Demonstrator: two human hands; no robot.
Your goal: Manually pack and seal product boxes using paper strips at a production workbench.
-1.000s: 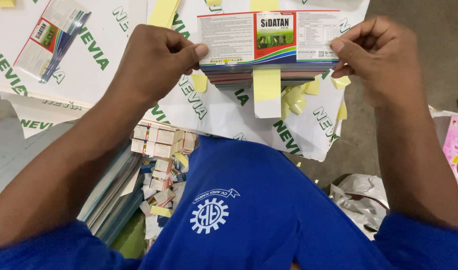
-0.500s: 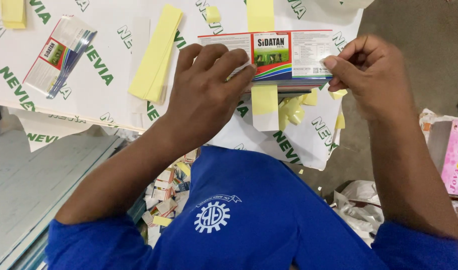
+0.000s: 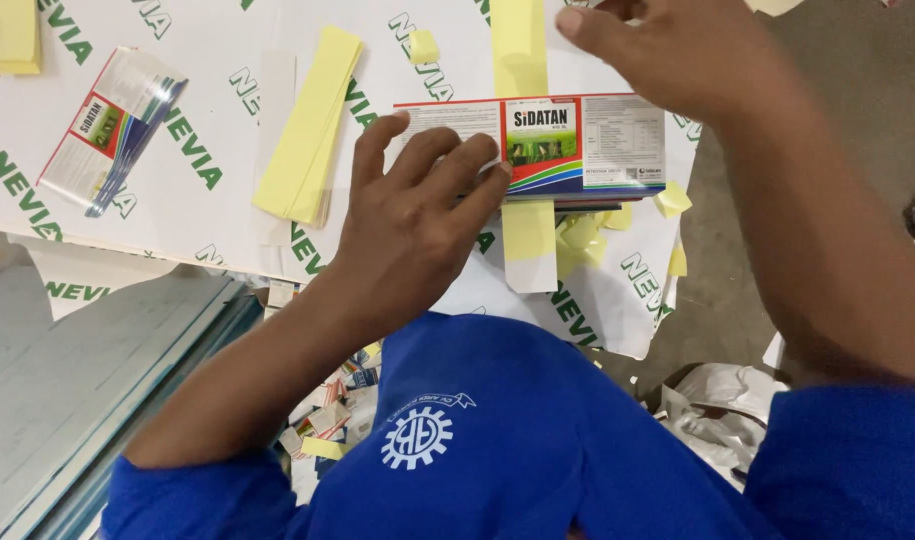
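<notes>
I see my left hand (image 3: 418, 225) lying flat with its fingers (image 3: 448, 170) spread, pressing the left end of a stack of printed labels (image 3: 568, 145) on the white surface (image 3: 208, 90). My right hand (image 3: 698, 60) hovers above the stack's right end; I cannot tell how its fingers sit. A yellow paper strip (image 3: 523, 40) runs under the stack. Another bundle of yellow strips (image 3: 313, 125) lies just left.

A flat stack of rectangular printed paper labels (image 3: 568, 150), white with a red, green and blue middle panel, lies face up on the white printed sheet. A long pale yellow paper strip (image 3: 523, 60) passes under the stack, showing above and below it. The stack's left part is covered; its edges look aligned.
</notes>
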